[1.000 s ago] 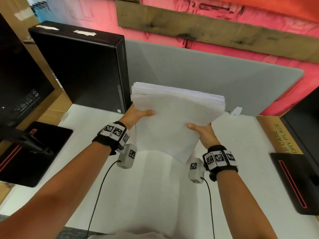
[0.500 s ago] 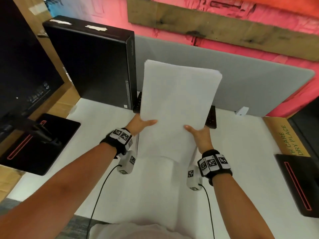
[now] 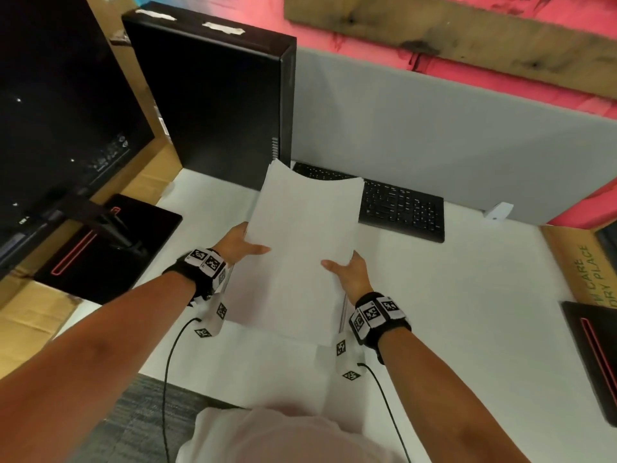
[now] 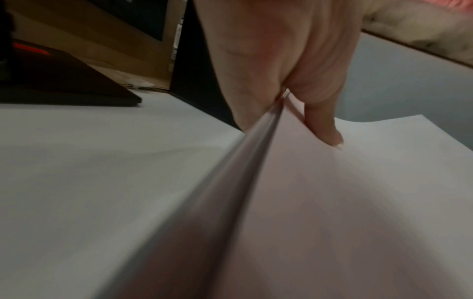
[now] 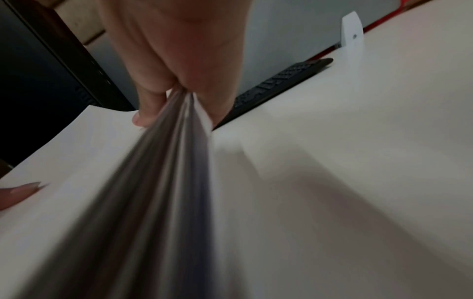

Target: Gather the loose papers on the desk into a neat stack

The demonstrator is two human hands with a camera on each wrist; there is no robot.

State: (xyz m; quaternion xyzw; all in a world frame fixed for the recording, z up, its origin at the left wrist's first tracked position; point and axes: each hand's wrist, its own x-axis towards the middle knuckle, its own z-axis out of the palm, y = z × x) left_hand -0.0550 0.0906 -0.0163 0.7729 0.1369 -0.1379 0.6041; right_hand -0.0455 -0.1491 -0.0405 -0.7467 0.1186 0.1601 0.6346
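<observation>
A stack of white papers (image 3: 300, 242) stands on its near short edge on the white desk (image 3: 467, 312), leaning away from me, its top edge bowed. My left hand (image 3: 242, 243) grips its left long edge, thumb on the front sheet. My right hand (image 3: 349, 272) grips the right long edge the same way. In the left wrist view the left hand (image 4: 294, 95) pinches the paper stack (image 4: 332, 202) between thumb and palm. In the right wrist view the right hand (image 5: 179, 87) pinches the fanned sheet edges of the paper stack (image 5: 169, 182). The fingers behind the sheets are hidden.
A black keyboard (image 3: 400, 208) lies behind the papers against a grey partition (image 3: 450, 135). A black computer tower (image 3: 227, 95) stands at back left, with a monitor (image 3: 60, 121) and its stand base (image 3: 110, 248) further left. A cardboard box (image 3: 577, 265) and another black base (image 3: 597, 359) sit at right.
The stack has come down from mid-air onto the desk and tipped from nearly flat to standing on its near edge. Both hands kept their hold and dropped with it.
</observation>
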